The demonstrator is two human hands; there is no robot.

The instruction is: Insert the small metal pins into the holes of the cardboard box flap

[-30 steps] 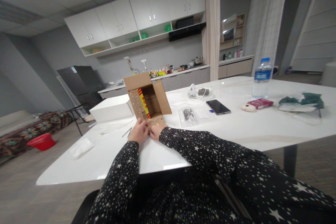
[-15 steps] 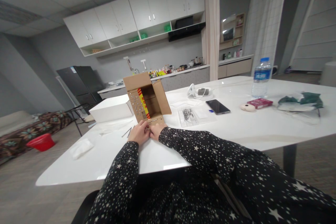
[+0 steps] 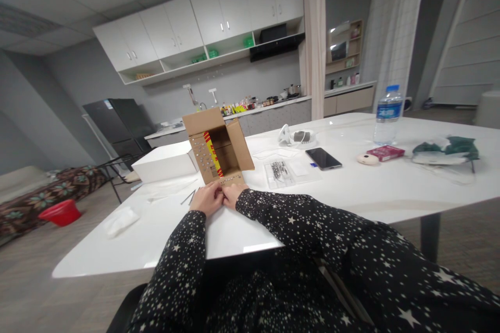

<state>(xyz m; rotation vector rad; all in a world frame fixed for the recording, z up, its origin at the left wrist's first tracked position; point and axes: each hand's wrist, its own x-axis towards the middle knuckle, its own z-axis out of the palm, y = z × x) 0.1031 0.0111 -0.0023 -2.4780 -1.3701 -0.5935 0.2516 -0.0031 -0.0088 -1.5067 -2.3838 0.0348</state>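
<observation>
While both hands meet at the near flap of the cardboard box (image 3: 217, 146), worth noting how close everything sits: left hand (image 3: 205, 199) and right hand (image 3: 233, 195) side by side, fingertips touching or nearly so, pinched down on something small at the flap's front edge (too tiny to make out, possibly one of the metal studs dotting the cardboard). Fingers curled narrow on both sides, not spread; whether anything is truly held between them, impossible to say from here.

Box straight ahead of the hands, lying on its side on the white table (image 3: 351, 192) with the open mouth facing back toward the wearer, flaps splayed, long axis running away from the body and leaning a touch to the left. Near flap flat on the tabletop, right under the fingertips. Neither hand clearly nearer; left perhaps a shade further out to the side.

Just left of the box, a white box (image 3: 164, 162). To the right, apart from the hands, a clear packet of small metal parts (image 3: 279, 172), then a phone (image 3: 324, 158); water bottle (image 3: 387, 115) well off toward the far right.
</observation>
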